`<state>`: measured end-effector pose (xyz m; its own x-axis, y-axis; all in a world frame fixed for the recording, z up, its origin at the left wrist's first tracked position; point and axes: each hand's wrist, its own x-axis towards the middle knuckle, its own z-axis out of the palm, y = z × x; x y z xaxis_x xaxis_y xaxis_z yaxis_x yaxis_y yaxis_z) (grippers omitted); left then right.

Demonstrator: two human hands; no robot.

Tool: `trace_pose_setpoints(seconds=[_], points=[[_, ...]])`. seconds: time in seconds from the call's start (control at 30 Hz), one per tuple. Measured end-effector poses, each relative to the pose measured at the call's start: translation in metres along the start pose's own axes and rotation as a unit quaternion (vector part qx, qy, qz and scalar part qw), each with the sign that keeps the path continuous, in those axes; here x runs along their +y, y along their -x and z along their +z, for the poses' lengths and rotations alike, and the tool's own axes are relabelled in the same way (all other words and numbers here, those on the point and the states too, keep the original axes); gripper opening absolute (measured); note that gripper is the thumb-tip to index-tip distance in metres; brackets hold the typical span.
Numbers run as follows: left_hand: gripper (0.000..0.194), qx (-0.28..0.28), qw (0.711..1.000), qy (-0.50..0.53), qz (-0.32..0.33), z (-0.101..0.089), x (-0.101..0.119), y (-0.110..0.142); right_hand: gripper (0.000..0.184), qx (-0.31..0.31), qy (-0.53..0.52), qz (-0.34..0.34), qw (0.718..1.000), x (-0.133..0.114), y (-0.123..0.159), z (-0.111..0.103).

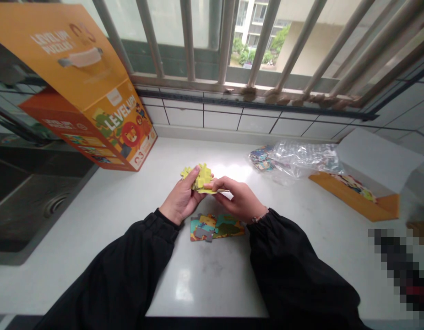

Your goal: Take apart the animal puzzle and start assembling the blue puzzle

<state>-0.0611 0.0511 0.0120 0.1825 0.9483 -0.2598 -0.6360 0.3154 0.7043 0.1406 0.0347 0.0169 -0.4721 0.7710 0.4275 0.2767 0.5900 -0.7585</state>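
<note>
Yellow puzzle pieces [204, 175] sit bunched between the thumb and fingers of our left hand [182, 198], which holds them raised over the counter [212, 284]. The fingers of our right hand [241, 199] are narrowed on the near right edge of the same bunch, with a thin, pale edge showing between them. We wear a beaded bracelet [260, 217] on the right wrist, and black sleeves [284, 256] cover both our arms.

Just below our hands, colourful puzzle pieces [229, 229] lie together in a patch of teal, orange and green; a grey piece [205, 233] among them juts past the patch's near edge. Our right hand hides part of its far side.

Farther right, beyond our right hand, a crumpled clear plastic bag [297, 158] rests beside more printed pieces [262, 158]; we cannot tell whether all of these are inside it. Next to it stands an open orange box [387, 208], its white lid [373, 156] raised, with printed pieces inside.

To our left, a tall orange carton [121, 126] marked "LEVEL UP!" stands with its handled flap up, near a dark sink [66, 183]. Behind everything we see white tiles [220, 118] and window bars [187, 41].
</note>
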Motion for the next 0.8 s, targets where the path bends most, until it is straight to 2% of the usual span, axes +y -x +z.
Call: trace_pose_setpoints(seconds=[0.13,0.3,0.43,0.67,0.8], points=[[0.028,0.003,1.0,-0.006,0.01,-0.002,-0.001,0.0,0.01,0.002,-0.003,-0.006,1.0,0.001,-0.001,0.001],[0.023,0.047,0.998,0.011,0.043,-0.003,0.0,-0.005,0.009,-0.005,-0.023,-0.006,1.0,0.003,0.0,0.0],[0.018,0.085,0.993,0.026,0.072,-0.003,-0.001,-0.007,0.008,0.052,0.001,0.024,0.998,0.003,0.0,0.002],[0.014,0.117,0.985,0.055,0.111,-0.003,0.002,-0.009,0.017,0.108,-0.13,0.074,0.983,0.01,0.001,0.008],[0.016,0.121,0.984,0.066,0.11,-0.009,0.01,-0.013,0.019,0.164,-0.112,0.081,0.977,0.014,0.001,0.006]])
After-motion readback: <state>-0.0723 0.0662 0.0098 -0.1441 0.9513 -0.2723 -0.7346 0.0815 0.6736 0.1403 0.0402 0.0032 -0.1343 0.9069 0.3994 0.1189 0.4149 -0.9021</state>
